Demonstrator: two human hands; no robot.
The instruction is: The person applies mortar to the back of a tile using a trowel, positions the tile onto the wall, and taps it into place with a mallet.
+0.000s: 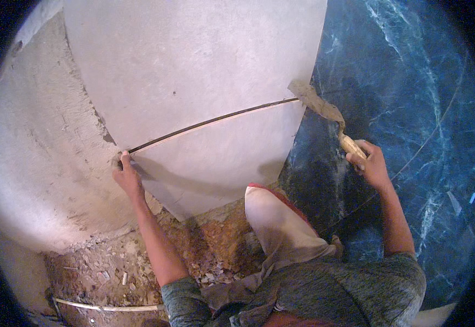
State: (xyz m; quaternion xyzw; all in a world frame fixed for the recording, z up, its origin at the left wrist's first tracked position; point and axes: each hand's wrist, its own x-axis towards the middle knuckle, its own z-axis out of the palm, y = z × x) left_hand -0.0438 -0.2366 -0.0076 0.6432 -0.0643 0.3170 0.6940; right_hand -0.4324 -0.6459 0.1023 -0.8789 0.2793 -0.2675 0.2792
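Two large pale tiles are in front of me, an upper tile (194,60) and a lower tile (215,158), with a dark narrow gap (210,122) between them. My left hand (127,173) is closed at the lower tile's upper left corner, its thumb by the gap's left end; its other fingers are partly hidden. In my right hand (372,166) is a trowel (319,104), gripped by its wooden handle. Grey mortar coats the blade, and its tip overlaps the tiles' right edge beside the gap's right end.
Dark blue, white-veined marble-look panels (401,109) cover the right side. Rough grey plaster (41,152) lies at the left. Below are rubble and broken chips (123,267), with a thin pale stick (106,308) across them. My knee (273,215) is close to the lower tile.
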